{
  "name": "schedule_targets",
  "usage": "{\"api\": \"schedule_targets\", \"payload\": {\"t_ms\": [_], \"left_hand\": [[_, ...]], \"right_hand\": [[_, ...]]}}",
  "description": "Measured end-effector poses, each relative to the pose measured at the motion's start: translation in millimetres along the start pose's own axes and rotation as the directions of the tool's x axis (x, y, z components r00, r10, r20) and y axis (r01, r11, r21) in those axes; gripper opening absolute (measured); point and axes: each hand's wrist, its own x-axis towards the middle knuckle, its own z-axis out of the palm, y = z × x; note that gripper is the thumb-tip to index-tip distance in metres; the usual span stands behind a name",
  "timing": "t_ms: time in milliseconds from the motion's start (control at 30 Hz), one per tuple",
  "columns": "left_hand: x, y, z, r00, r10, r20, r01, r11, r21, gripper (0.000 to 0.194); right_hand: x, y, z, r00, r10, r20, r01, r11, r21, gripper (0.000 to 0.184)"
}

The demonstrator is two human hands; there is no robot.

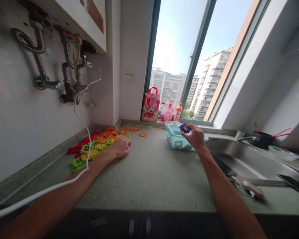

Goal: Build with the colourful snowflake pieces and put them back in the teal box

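Note:
My right hand [195, 136] pinches a dark purple toothed puzzle piece [184, 128] above the rim of a light teal plastic box [173, 143]. Dark shapes show faintly through the box's wall. At the right edge of a colourful heap, my left hand [121, 147] rests low with curled fingers; what they hold, if anything, is hidden. The heap has red pieces [77, 147], orange pieces [102, 140], yellow pieces [91, 154] and green pieces [77, 164]. Beyond that hand, a single orange piece [143, 134] lies apart on the counter.
A white cable [89, 142] hangs across the heap and over my left forearm. To the right is a steel sink [241, 159], with a cream-coloured device [254, 190] on its near side. A red bag [150, 107] and several bottles [168, 112] stand by the window.

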Motion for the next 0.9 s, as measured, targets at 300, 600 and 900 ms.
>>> {"api": "schedule_targets", "payload": {"t_ms": [300,600,900], "left_hand": [[1.9,-4.5,4.6,1.0,0.008,0.003,-0.008,1.0,-0.006,0.009],[0.7,-2.1,1.7,0.999,-0.004,0.032,0.005,1.0,-0.015,0.011],[0.3,-11.9,13.1,0.998,-0.059,-0.002,0.059,0.998,-0.022,0.034]], "right_hand": [[-3.2,15.0,5.1,0.982,0.105,0.157,-0.113,0.992,0.046,0.046],[-3.2,-24.2,2.4,0.999,-0.041,0.015,0.039,0.994,0.101,0.037],[-72.6,-116.8,59.8,0.663,-0.46,0.59,0.208,0.871,0.445,0.051]]}}
